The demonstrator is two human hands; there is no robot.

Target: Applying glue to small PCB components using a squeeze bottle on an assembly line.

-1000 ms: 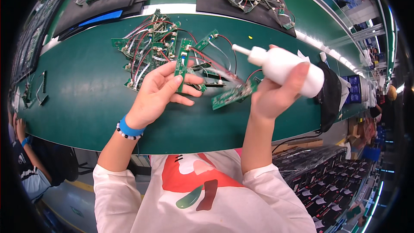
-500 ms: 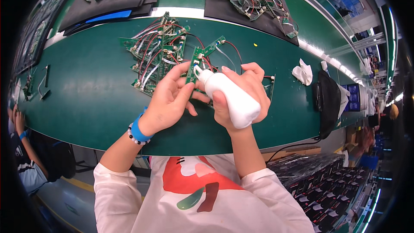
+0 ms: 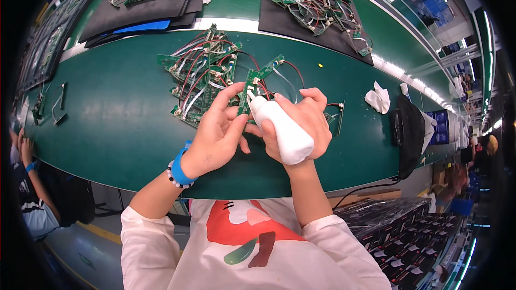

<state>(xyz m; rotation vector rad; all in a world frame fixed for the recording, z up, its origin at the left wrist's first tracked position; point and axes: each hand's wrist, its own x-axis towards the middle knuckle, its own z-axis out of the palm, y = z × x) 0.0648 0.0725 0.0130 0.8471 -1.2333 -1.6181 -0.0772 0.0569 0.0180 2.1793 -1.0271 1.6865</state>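
Between the thumb and fingers of my left hand point(image 3: 217, 131) is a narrow green circuit board point(image 3: 249, 88) with white connectors, held tilted up off the table. My right hand point(image 3: 309, 129) is wrapped round a white squeeze bottle point(image 3: 285, 133). The bottle's thin nozzle points at the board, by a white connector; whether it touches I cannot tell. Red, black and grey wires run from the board to a second small board point(image 3: 271, 65) beyond it. Just past my left hand lies a tangled pile of wired circuit boards point(image 3: 207, 70).
A crumpled white tissue point(image 3: 378, 97) and a black bag point(image 3: 409, 131) lie to the right on the green table point(image 3: 107, 129). Black mats at the back carry more wired boards point(image 3: 314, 0). Some boards point(image 3: 58, 104) sit far left, near another person's hand point(image 3: 26, 147).
The bottle's nozzle has shifted a little along the board toward my left fingers, and the bottle has tilted slightly. The whole view has moved slightly. Both hands keep their holds.
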